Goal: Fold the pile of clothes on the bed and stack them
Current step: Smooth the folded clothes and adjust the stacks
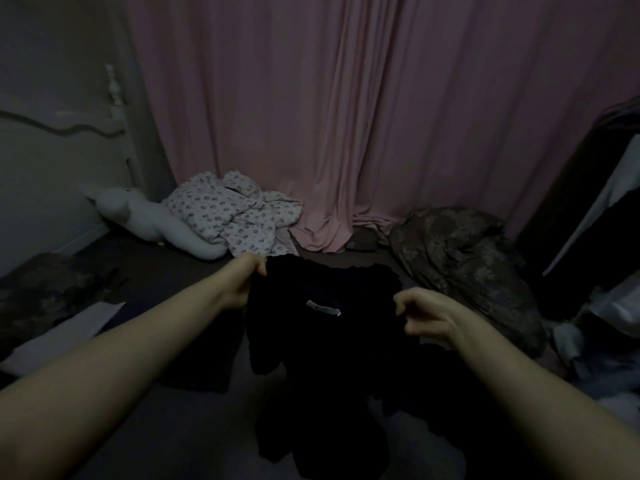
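A black garment (322, 327) is held up over the bed (194, 420), pinched at its top edge by the left hand (242, 285) and gripped by the curled right hand (426, 315), just in front of the pink curtain (346, 116).

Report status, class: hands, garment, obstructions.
Both hands gripping: left hand, right hand hold black garment up by its top edge. White label faces camera. Floral bedding beyond, apart, no obstruction.
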